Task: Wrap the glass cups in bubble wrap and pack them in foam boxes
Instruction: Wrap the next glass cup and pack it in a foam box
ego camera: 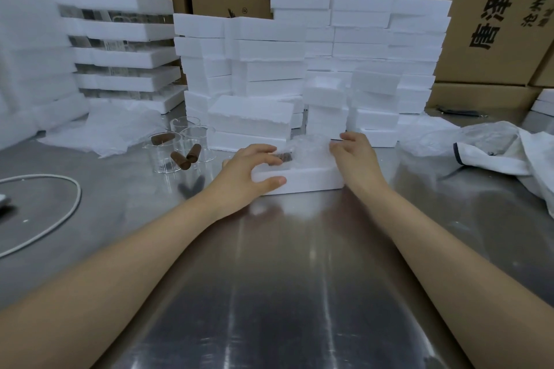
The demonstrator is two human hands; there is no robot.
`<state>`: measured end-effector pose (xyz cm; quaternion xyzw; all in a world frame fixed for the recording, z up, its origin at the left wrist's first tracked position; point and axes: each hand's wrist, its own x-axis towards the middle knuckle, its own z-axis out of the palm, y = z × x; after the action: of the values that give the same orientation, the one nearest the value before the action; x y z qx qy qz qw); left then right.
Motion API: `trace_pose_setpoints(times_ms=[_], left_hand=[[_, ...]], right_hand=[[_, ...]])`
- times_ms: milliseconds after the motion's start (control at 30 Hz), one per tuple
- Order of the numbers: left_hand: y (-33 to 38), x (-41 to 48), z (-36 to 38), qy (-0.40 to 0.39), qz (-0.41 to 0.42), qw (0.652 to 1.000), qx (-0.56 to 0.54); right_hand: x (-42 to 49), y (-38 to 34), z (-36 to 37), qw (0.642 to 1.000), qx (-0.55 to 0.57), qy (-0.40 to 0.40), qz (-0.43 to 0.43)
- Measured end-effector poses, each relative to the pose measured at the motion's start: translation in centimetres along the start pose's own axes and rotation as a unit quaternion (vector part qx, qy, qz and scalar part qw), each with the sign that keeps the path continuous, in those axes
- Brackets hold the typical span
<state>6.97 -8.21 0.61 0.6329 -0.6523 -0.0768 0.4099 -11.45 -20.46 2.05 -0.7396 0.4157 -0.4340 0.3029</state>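
Observation:
A low white foam box (308, 178) lies on the steel table in front of me. In it sits a glass cup in bubble wrap (308, 148), its brown handle showing at the left. My left hand (254, 165) grips the box's left end, thumb on the front wall and fingers over the wrapped cup's handle. Curled fingers of my right hand (353, 153) press against the right side of the wrapped cup. Three bare glass cups (180, 147) with brown handles stand to the left.
Stacks of white foam boxes (299, 69) rise right behind the work spot, with cardboard cartons (479, 24) behind them. Sheets of bubble wrap (105, 132) lie at the left. A white cloth bag (509, 153) is at the right, a white cable (60, 204) at the left.

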Motion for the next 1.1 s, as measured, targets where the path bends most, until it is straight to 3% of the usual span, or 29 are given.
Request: trace_pose_setpoints(times_ms=[133, 333, 533, 667, 733, 833, 900, 1000, 1100], left_hand=[[0.2, 0.1, -0.1, -0.001, -0.054, 0.998, -0.031], [0.2, 0.3, 0.1, 0.005, -0.095, 0.994, -0.047], [-0.2, 0.4, -0.1, 0.019, -0.088, 0.994, -0.066], [-0.1, 0.4, -0.3, 0.009, -0.083, 0.994, -0.069], [0.2, 0.2, -0.3, 0.053, -0.038, 0.997, -0.033], [0.6, 0.2, -1.2, 0.195, 0.062, 0.978, 0.04], [0.6, 0.1, -1.8, 0.242, 0.068, 0.967, 0.049], [-0.1, 0.1, -1.9, 0.214, 0.053, 0.973, 0.069], [-0.6, 0.0, -0.9, 0.133, 0.057, 0.984, 0.102]], right_hand=[[0.7, 0.8, -0.5, 0.997, 0.052, -0.012, 0.051], [-0.1, 1.4, 0.0, 0.996, 0.079, -0.007, 0.039], [0.4, 1.4, -0.1, 0.997, 0.074, -0.01, 0.034], [0.2, 1.7, 0.3, 0.999, 0.036, -0.012, -0.018], [0.1, 1.6, 0.5, 0.999, 0.045, 0.004, -0.02], [0.1, 1.5, 0.4, 0.995, 0.098, 0.026, 0.0], [0.0, 1.6, 0.3, 0.997, 0.082, 0.006, 0.011], [0.2, 1.7, 0.4, 0.999, 0.049, 0.004, 0.004], [0.5, 2.2, 0.5, 0.995, 0.098, 0.02, 0.016]])
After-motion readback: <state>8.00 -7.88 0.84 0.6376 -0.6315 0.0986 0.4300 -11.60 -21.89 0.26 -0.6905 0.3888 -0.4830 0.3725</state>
